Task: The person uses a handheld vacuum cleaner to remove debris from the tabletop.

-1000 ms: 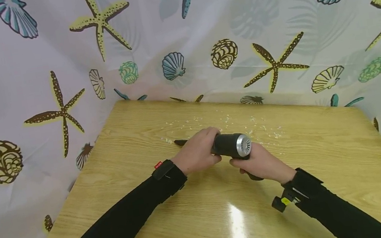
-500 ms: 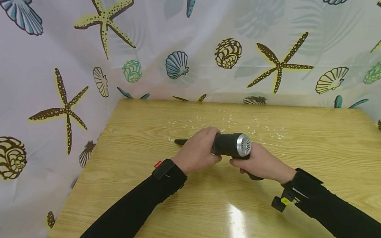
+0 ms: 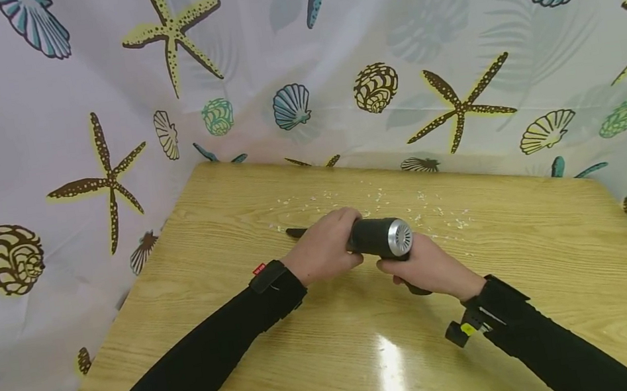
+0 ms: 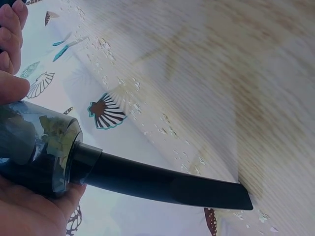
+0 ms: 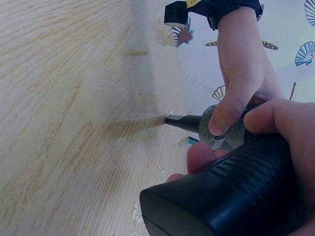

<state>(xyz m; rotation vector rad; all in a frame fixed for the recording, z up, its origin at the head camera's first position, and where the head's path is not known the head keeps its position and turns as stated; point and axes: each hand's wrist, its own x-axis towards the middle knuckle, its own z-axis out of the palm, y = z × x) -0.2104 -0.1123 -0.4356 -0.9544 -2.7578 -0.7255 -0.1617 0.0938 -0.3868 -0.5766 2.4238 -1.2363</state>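
A black handheld vacuum cleaner [image 3: 378, 237] with a silver vented end is held between both hands over the wooden table. My left hand [image 3: 327, 247] grips its front part, around the clear dust cup [image 4: 61, 140], where pale paper-like scraps show inside. My right hand [image 3: 430, 266] grips the black handle [image 5: 221, 191]. The long, slanted crevice nozzle [image 4: 167, 181] points left in the head view, its tip at or just above the table; whether it touches I cannot tell. Small pale scraps [image 3: 460, 223] lie scattered beyond the vacuum, several close to the nozzle tip.
The wooden table [image 3: 541, 270] runs back to a white curtain [image 3: 329, 53] printed with shells and starfish, which also closes off the left and right sides. A bright reflection lies on the near tabletop. A small black wrist camera [image 3: 457, 334] hangs under the right wrist.
The head view has turned slightly left. Against the table, both hands and the vacuum have shifted a little left, the nozzle tip nearer the scraps there. The grips look the same.
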